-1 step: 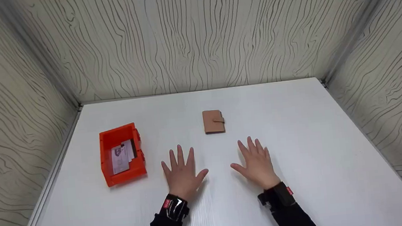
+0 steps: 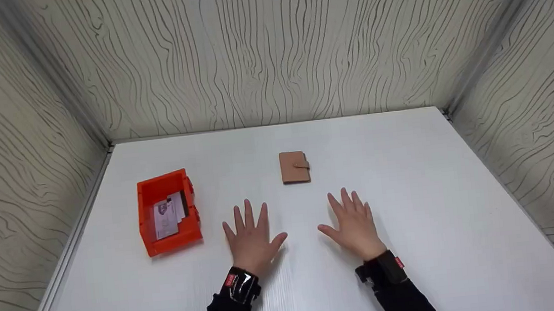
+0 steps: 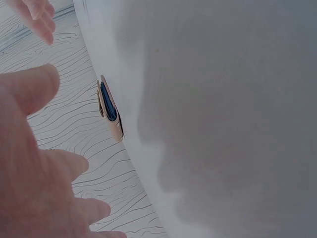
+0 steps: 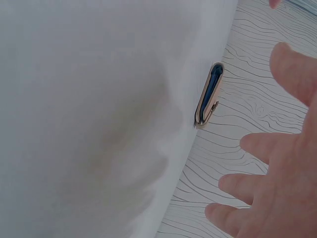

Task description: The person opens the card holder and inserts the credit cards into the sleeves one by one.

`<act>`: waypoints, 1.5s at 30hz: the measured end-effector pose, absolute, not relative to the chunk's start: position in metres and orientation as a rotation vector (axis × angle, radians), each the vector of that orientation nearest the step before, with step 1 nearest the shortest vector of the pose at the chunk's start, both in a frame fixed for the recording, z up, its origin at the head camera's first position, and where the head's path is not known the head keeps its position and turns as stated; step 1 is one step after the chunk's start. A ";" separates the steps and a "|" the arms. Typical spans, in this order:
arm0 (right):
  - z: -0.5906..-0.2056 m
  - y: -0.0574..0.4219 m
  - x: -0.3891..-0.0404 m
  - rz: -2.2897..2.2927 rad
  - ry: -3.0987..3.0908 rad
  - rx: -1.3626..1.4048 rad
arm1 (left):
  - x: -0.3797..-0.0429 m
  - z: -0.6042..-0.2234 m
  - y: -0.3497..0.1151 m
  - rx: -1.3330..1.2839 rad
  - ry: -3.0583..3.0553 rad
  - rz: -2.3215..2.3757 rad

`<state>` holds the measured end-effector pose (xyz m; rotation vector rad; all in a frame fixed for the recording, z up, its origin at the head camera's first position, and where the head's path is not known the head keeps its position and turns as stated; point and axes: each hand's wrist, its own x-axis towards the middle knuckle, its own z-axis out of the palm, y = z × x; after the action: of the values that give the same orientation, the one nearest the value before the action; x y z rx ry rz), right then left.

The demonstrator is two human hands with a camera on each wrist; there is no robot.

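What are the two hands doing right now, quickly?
Left hand: open, fingers spread, holding nothing.
Right hand: open, fingers spread, holding nothing.

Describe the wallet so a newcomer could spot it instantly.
On the white table, look beyond the left hand and right hand, toward the back wall. The wallet lies there, right of the orange bin. Unlike the open bin, it is flat, tan and closed with a strap.

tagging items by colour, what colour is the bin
The bin is orange-red; it shows best in the head view.
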<state>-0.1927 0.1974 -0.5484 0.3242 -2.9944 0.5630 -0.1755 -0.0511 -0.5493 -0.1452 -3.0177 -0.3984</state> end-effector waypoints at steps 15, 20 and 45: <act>-0.548 0.195 -0.197 0.620 -2.976 0.328 | -0.179 -0.543 -0.052 -0.126 -3.045 -0.431; -0.546 0.194 -0.202 0.640 -2.972 0.334 | -0.188 -0.541 -0.052 -0.113 -3.058 -0.482; -0.538 0.179 -0.270 0.995 -2.939 0.173 | -0.255 -0.536 -0.025 -0.002 -2.907 -1.236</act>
<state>-0.2704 0.1786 -0.5377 0.1726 -2.9385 0.9952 -0.2554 -0.0248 -0.5357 -0.0016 -2.9072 -1.2358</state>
